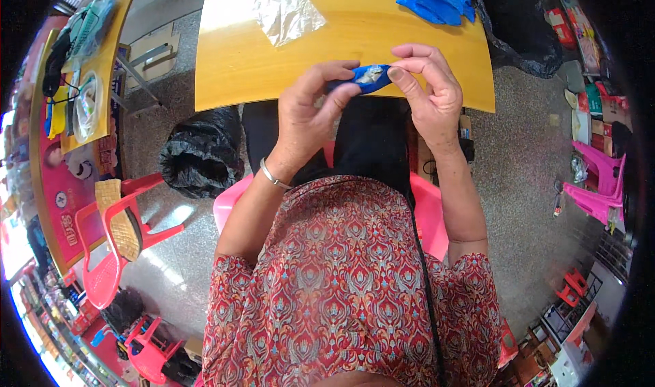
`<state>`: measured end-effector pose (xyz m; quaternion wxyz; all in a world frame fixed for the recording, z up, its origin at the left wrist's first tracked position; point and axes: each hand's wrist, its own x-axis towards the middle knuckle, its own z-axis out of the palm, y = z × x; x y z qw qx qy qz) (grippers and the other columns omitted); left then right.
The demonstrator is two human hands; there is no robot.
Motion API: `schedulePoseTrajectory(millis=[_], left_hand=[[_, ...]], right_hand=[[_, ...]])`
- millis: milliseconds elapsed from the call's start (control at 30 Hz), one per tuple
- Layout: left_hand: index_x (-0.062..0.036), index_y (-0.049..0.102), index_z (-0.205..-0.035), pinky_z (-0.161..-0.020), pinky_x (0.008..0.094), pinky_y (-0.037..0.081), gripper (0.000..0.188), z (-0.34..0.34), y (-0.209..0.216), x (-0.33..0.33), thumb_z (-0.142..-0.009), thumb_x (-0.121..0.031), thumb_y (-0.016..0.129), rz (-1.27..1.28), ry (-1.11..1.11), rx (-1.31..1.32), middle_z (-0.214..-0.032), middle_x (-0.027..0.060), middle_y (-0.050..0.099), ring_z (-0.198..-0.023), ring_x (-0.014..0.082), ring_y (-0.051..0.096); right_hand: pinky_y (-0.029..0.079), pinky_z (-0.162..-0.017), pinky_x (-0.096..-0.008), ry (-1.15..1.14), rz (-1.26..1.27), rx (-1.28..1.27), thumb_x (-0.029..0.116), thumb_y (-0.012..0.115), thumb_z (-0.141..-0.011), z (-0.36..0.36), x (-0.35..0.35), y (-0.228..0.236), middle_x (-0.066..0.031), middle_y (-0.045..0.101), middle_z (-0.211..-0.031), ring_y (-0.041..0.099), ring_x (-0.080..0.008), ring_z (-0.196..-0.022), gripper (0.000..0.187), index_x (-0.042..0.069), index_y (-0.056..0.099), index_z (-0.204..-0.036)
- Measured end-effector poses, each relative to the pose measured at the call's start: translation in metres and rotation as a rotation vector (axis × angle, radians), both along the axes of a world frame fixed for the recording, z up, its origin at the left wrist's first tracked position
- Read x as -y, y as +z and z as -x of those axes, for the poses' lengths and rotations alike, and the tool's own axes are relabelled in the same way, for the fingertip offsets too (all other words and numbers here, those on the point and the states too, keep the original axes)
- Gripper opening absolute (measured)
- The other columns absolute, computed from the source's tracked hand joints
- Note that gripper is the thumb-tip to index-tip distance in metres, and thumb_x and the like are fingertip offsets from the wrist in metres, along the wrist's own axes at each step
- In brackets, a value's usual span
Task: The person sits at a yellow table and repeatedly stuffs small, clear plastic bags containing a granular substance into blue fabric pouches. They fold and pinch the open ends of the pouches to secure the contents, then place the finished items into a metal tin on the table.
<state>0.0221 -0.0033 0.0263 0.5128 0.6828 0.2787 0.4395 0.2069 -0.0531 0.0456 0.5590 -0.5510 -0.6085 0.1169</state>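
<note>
Above the near edge of the yellow table (pixel 344 46), both hands hold a small blue pouch-like thing (pixel 375 81). Crumpled whitish, shiny material shows in its opening, but its exact kind is unclear. My left hand (pixel 310 104), with a bangle at the wrist, grips the left end between thumb and fingers. The thumb and fingertips of my right hand (pixel 433 90) pinch the right end. A clear crumpled plastic bag (pixel 290 13) lies flat on the table beyond my hands. At the far right corner sits a pile of similar blue things (pixel 433 0).
An open black plastic bag (pixel 202 155) stands on the floor left of my legs. Another large black bag (pixel 522 25) hangs by the table's right side. A pink chair (pixel 112 250) is at the left, and pink stools (pixel 597 179) are at the right.
</note>
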Motion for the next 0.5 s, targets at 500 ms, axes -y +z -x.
schedulePoseTrajectory(millis=[500], left_hand=[[0.0057,0.067,-0.089,-0.082,0.0278,0.052,0.009,-0.005,0.018,0.019,-0.081,0.005,0.066,0.104,0.26,0.303,-0.097,0.0162,0.069,-0.089,0.0182,0.065]], right_hand=[[0.049,-0.077,-0.0285,0.191,0.064,-0.191,0.013,0.072,-0.079,0.013,0.009,0.022,-0.0088,0.064,-0.098,0.062,-0.0191,-0.086,0.025,0.003,0.063,-0.1]])
